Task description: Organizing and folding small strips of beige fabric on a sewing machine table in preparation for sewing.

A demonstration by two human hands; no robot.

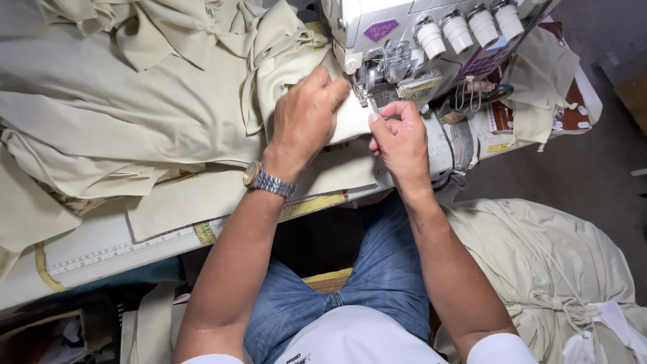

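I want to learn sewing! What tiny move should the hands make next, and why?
Probably ease the cream fabric forward under the presser foot: the left hand lies flat on it, and the right hand pinches its edge right at the foot.

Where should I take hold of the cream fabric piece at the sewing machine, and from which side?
Grip the cream fabric piece at its near edge, from the right, about where the right hand pinches. The left hand already presses its flat top, and the sewing machine blocks the far side.
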